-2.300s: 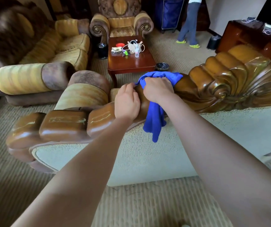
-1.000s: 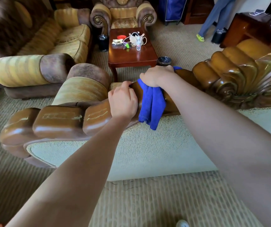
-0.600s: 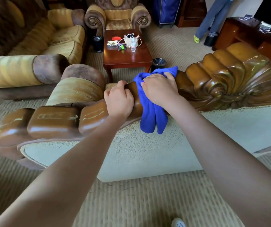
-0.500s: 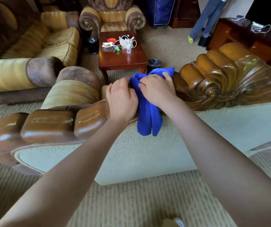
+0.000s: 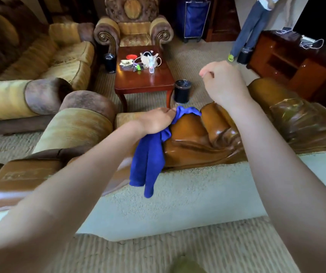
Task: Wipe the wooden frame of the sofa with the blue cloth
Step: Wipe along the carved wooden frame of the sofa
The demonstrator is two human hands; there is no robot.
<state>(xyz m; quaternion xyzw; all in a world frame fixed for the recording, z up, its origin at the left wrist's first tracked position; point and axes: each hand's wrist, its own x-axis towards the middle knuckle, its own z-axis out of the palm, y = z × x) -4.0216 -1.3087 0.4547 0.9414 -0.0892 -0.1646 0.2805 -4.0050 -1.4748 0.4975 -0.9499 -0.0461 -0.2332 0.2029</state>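
Note:
The blue cloth (image 5: 148, 160) drapes over the carved, glossy wooden frame (image 5: 195, 142) along the top of the sofa back and hangs down onto the pale upholstery. My left hand (image 5: 156, 120) lies on the frame and grips the cloth's upper part. My right hand (image 5: 222, 81) is lifted clear above the frame to the right, fingers loosely curled with nothing in them. More carved wood (image 5: 300, 119) runs on to the right, and segmented wood (image 5: 24, 174) runs to the left under my left forearm.
Beyond the sofa stands a red-brown coffee table (image 5: 144, 81) with small items, a black bin (image 5: 181, 91) beside it, an armchair (image 5: 134, 26) and a long sofa (image 5: 40, 56). A person's legs (image 5: 248, 26) stand at the back right by a wooden cabinet (image 5: 288, 62).
The cloth has passed from my right hand to my left hand. My right hand let go and rose up and to the right, off the frame. The cloth has shifted slightly left.

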